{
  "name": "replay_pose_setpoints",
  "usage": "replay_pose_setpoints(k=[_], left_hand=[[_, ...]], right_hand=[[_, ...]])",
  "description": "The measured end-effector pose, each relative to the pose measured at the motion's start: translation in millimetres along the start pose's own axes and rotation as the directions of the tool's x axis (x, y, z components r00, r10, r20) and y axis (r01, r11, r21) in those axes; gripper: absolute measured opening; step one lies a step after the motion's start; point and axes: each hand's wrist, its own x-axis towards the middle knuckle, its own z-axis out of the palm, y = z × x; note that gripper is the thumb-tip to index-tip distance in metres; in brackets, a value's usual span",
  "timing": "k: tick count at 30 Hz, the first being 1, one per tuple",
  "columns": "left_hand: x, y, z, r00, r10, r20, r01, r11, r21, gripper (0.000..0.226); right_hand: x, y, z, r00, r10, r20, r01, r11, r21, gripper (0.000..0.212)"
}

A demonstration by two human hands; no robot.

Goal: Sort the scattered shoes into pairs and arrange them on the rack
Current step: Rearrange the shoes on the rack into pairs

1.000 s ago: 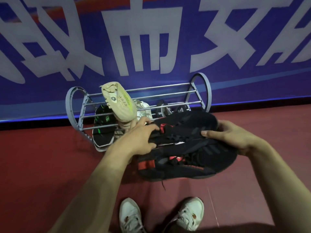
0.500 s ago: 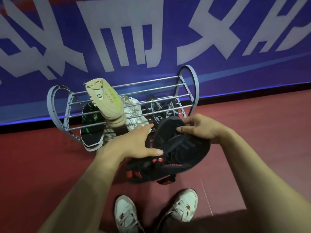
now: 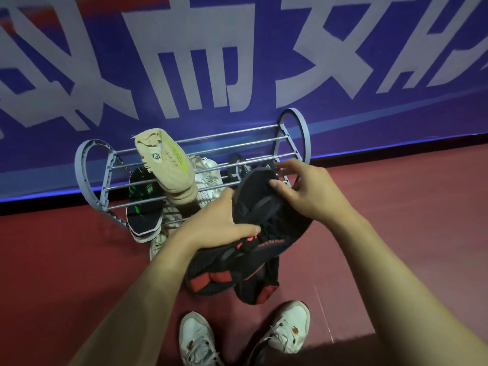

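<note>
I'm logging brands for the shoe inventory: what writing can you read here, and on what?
"...to the music": red print on the black shoes; its start is unreadable.
"市" and "女": large white characters on the blue wall banner; the others are cut off.
Tan shoe: badge and yellow print too small.

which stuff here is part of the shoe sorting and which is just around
Job:
black shoes, held by left hand and right hand
rack
beige shoe
white shoe
green-black sandals

Just around:
worn white sneakers
blue banner
red floor
</note>
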Motion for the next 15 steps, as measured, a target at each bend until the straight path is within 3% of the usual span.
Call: replay_pose_setpoints(k=[3,5,7,10,13,15], left_hand=[[3.0,-1.1,-7.5,0.995,-0.055,-0.086,0.048,0.996,-0.076,0.069],[3.3,2.0,-13.7,0.975,-0.108,-0.193,0.073,0.981,-0.182,0.068],[0.9,9.8,-19.6,0.943,-0.209,-0.260,0.119,0.938,-0.326,0.061],[-1.0,19.0,-23.6,0.924,-0.278,-0.263,0.136,0.881,-0.454,0.058],[-1.1,25.4,-17.7,0.925,-0.270,-0.268,0.112,0.867,-0.486,0.059],[-0.5,29.0,-11.7,0.913,-0.278,-0.297,0.086,0.846,-0.526,0.061]], right_hand=[[-7.9,7.7,8.9,0.996,0.082,-0.034,-0.078,0.992,0.103,0.082],[-18.1,4.5,13.4,0.977,0.163,0.138,-0.191,0.955,0.227,0.098],[-28.2,-5.9,20.8,0.909,0.184,0.375,-0.322,0.880,0.349,0.102],[-33.4,-16.0,31.9,0.846,0.157,0.510,-0.419,0.787,0.453,0.095],[-31.0,-24.3,38.4,0.835,0.149,0.529,-0.459,0.718,0.523,0.055],[-28.7,-31.1,41.3,0.832,0.186,0.522,-0.498,0.664,0.558,0.043]])
